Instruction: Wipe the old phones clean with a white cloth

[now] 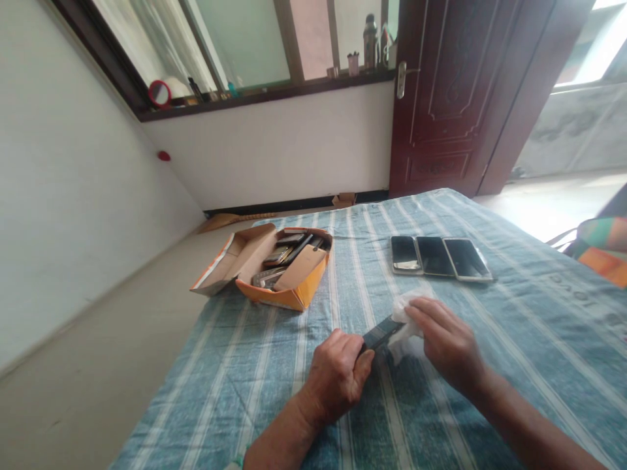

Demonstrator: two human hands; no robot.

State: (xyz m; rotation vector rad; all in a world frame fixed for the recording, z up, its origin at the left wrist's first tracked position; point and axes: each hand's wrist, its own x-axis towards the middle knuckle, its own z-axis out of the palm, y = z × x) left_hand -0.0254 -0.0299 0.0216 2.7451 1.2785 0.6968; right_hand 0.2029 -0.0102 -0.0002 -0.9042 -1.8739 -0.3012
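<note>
Hands knuckles-up at opposite ends of a dark device

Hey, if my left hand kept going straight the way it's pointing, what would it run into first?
Past the dark handheld device it holds, your left hand would probably meet the white tissue first, then your right hand; exact depth is hard to judge.

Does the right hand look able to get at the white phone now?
Probably yes: the white phone lies just beyond the right hand, with only cloth between, though the tissue it holds might hinder a grip.
</note>
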